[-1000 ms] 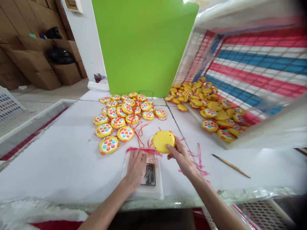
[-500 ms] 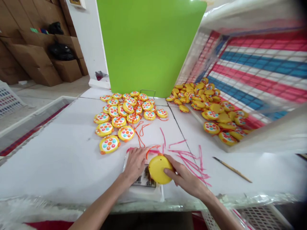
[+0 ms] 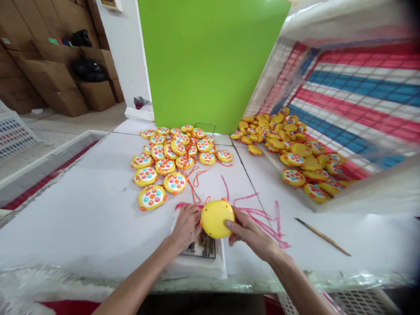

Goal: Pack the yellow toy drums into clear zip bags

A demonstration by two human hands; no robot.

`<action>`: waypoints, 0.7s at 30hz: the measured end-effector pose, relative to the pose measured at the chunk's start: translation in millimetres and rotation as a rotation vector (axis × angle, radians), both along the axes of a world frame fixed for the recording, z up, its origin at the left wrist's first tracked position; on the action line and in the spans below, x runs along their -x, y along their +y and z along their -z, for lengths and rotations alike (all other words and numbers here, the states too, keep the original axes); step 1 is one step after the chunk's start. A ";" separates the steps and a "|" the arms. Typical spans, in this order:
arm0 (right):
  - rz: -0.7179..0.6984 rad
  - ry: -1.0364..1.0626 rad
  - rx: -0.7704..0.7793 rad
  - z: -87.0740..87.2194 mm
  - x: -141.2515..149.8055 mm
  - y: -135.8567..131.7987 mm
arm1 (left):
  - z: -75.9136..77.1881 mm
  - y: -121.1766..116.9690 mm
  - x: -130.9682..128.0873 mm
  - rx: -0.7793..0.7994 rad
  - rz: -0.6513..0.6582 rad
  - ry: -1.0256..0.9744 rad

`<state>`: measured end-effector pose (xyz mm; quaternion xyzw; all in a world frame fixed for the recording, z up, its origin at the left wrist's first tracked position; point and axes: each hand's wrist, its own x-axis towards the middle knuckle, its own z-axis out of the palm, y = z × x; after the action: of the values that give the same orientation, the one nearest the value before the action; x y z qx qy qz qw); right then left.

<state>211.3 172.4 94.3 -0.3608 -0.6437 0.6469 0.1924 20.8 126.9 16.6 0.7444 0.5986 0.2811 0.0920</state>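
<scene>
My right hand (image 3: 251, 232) holds a yellow chick-shaped toy (image 3: 215, 221), thumb on its plain back, fingers beneath. Small dark holes dot that back, and its button side is turned away from me. At the toy's left edge, my left hand (image 3: 186, 227) has its fingers curled in; the fingertips are partly hidden, and what they pinch does not show clearly. A bit of orange string (image 3: 208, 199) sticks up behind the toy. Under both hands lies a white tray or box (image 3: 215, 267) with a dark-framed picture panel (image 3: 205, 247).
A pile of similar toys (image 3: 175, 182) with coloured dots and orange strings lies ahead. More toys (image 3: 302, 151) spill from a lined crate (image 3: 354, 113) at right. A thin brush (image 3: 323, 236) and pink ribbon strips (image 3: 278, 218) lie on the table. A green board (image 3: 210, 61) stands behind.
The toy has been turned in my right hand and raised slightly. My left hand has come against its left edge, and the string that stretched above it is now mostly hidden.
</scene>
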 end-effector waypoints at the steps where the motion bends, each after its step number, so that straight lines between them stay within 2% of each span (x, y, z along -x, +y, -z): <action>1: 0.068 0.044 0.019 2.5 3.3 0.9 | -0.2 0.0 -1.3 -0.008 -0.013 0.014; 3: 0.200 0.116 0.005 9.8 12.7 4.0 | -1.6 -1.0 -4.7 -0.024 -0.025 0.047; 5: 0.271 0.113 -0.081 18.5 23.9 7.7 | -4.3 -3.4 -8.3 -0.041 -0.011 0.093; 9: 0.138 -0.074 -0.328 29.5 39.9 11.7 | -10.4 -11.1 -11.6 -0.121 0.011 0.203; 12: 0.034 -0.169 -0.429 28.6 40.3 12.2 | -13.1 -16.9 -9.5 -0.192 0.005 0.232; 17: 0.014 -0.245 -0.670 28.3 34.7 15.7 | -16.5 -23.5 -2.8 -0.217 -0.018 0.204; 21: -0.014 -0.252 -0.692 32.7 34.8 18.0 | -21.2 -28.1 5.3 -0.265 -0.024 0.131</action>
<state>176.5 190.3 61.6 -0.3471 -0.8454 0.3427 0.2176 15.5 98.8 37.8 0.7597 0.5698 0.3094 -0.0495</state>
